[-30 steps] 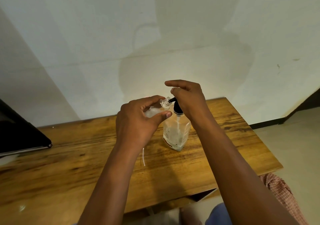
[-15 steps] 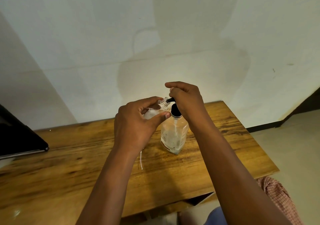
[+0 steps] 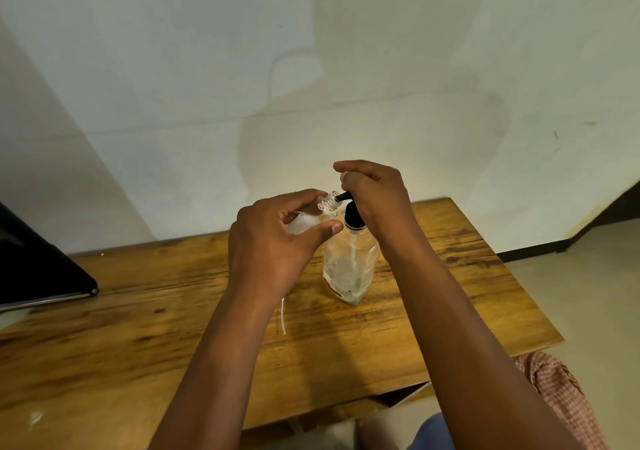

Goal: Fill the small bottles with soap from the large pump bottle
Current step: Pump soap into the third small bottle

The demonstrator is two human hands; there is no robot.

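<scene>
Step in hand: filling one small bottle [image 3: 313, 215] from the large pump bottle [image 3: 349, 262]; judged from the pose, a pump stroke is under way or about to be made.
Left hand [image 3: 273, 245]: fingers and thumb curled round the small clear bottle, holding it tilted in the air with its threaded open neck turned toward the pump.
Right hand [image 3: 375, 193]: fingers curled down over the black pump head [image 3: 353, 215], resting on top of it; how far the head is pressed cannot be told.
Nozzle [image 3: 343, 196]: the black spout points left and its tip sits at, or just inside, the mouth of the small bottle.
Large pump bottle: stands upright on the wooden table [image 3: 450, 276], near its far edge, between the two forearms; clear-walled, with only a little liquid low down and the dip tube showing through.
Small bottle contents: whitish inside, level not readable behind the fingers.
Other small bottles: none can be seen.
Nearby: a thin white strip [image 3: 283, 314] lies on the table below the left wrist; a dark flat object [image 3: 41, 276] sits at the left edge.
Next move calls for: keeping neck and spout aligned while pressing straight down, so the tall bottle does not tip and soap does not miss the narrow mouth.
</scene>
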